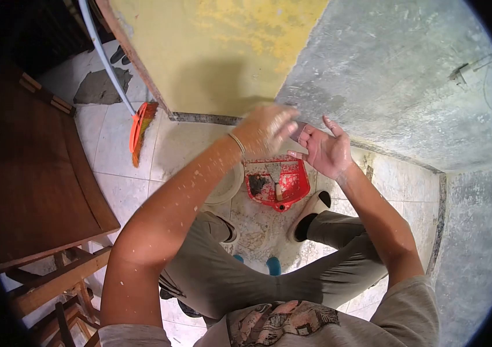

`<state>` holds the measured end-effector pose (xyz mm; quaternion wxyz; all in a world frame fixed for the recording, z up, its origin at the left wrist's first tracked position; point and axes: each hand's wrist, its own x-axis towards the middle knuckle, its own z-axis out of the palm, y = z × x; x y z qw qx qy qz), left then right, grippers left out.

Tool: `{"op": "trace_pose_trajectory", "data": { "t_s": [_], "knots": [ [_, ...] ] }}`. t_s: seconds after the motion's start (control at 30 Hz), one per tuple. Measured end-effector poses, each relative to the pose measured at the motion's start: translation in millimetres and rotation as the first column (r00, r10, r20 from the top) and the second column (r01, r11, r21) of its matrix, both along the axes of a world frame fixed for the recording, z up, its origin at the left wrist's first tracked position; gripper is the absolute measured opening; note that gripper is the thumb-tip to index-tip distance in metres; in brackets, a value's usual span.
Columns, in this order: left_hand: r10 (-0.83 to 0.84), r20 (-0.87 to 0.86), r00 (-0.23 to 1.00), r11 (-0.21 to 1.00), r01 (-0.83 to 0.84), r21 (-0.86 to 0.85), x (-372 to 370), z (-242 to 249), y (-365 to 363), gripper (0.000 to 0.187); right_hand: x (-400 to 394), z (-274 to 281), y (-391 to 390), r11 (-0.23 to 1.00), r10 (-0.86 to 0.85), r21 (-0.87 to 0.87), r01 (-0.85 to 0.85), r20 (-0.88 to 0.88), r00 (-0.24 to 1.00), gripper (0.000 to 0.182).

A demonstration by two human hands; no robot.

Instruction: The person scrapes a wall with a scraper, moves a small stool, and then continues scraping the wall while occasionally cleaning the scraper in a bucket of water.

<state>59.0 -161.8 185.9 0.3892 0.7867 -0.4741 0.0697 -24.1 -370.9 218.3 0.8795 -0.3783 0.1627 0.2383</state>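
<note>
Flecked with white, my left hand (263, 132) is blurred by motion above the dustpan, its fingers stretched out and apart, with nothing visible in them. Facing it, my right hand (330, 153) shows its palm, thumb held away and fingers partly curled. A thin greyish-purple sheet (300, 130), which looks like sandpaper, sits at the right fingertips; its far part is hidden. Pale dust coats both hands and forearms. Below them on the floor lies a red dustpan (299, 184) with white flakes and dark debris. A scraper (276, 176) with a wooden handle rests in it.
A pale round basin (225, 188) stands left of the dustpan. An orange broom (140, 130) leans near the yellow wall's (211, 52) edge. Grey wall (396, 75) rises at right. Wooden furniture (43, 168) fills the left. My shoes (313, 211) flank the dustpan.
</note>
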Motion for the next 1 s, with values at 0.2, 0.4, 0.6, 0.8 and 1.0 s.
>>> {"op": "trace_pose_trajectory", "data": {
  "t_s": [0.2, 0.4, 0.6, 0.8, 1.0],
  "knots": [
    [-0.099, -0.007, 0.995, 0.981, 0.099, 0.169, -20, -5, -18, 0.057, -15, 10, -3, 0.986, -0.001, 0.165, -0.012, 0.082, 0.997, 0.083],
    [0.056, 0.108, 0.993, 0.945, -0.088, 0.314, -9, -21, -12, 0.050, -22, 8, -17, 0.985, -0.016, 0.174, 0.001, 0.085, 0.996, 0.090],
    [0.239, -0.566, 0.789, 0.955, -0.085, 0.284, 1, -16, -18, 0.031, -37, 5, -9, 0.994, -0.063, 0.089, 0.057, 0.072, 0.995, 0.083],
    [0.173, -0.766, 0.620, 0.972, -0.233, 0.031, -19, -25, -21, 0.026, -43, -26, -12, 0.907, -0.025, 0.420, -0.020, 0.101, 0.995, 0.055],
    [0.155, -0.682, 0.714, 0.975, -0.224, -0.012, -17, -35, -13, 0.025, -47, -14, -1, 0.952, -0.141, 0.268, 0.149, -0.048, 0.989, 0.027]
  ]
}}
